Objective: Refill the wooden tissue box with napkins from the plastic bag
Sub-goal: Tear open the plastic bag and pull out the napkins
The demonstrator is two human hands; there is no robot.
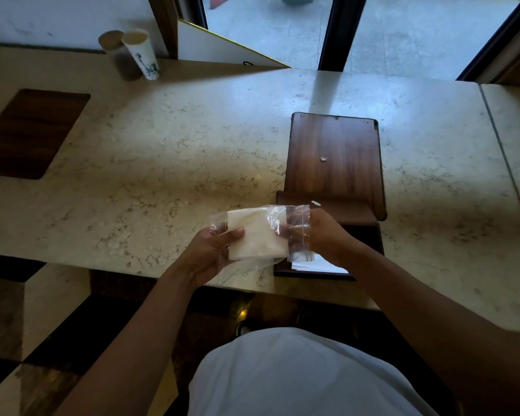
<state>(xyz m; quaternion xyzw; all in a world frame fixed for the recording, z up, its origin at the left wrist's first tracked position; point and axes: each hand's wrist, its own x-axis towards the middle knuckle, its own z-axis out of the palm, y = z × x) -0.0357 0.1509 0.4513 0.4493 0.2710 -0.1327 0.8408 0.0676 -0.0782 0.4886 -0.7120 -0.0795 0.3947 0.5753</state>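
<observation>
The person is holding the plastic bag (254, 235) in the air over the near edge of the counter (162, 175), just left of the wooden box (336, 235). The left hand (213, 250) is closing around the bag's shut end, thumb pressing on top through the film onto the napkins (252, 238), remaining fingers underneath and hidden. The right hand (315, 235) is working at the bag's mouth; the fingers (294, 232) are showing through the clear film, apparently inside the opening and nipping the near edge of the stack, though the exact contact is blurred by the plastic.

The box is sitting open directly beneath and behind the right hand, its lid (335, 154) lying flat on the counter on the far side. A few white sheets are showing in the box at its near end, below the right wrist.

Handling judgement: the stack is looking light, soft and compressible, so it is likely bending or fanning if taken by one corner. A better hold is probably across the full short edge, thumb on top and fingers under, keeping the sheets squared. The film is thin, slick and limp, likely clinging to the paper, so the left hand probably needs to pin only the plastic at the shut end, not the napkins, or the stack is not sliding out. Tearing risk seems low; the main risk is sheets splaying.
</observation>
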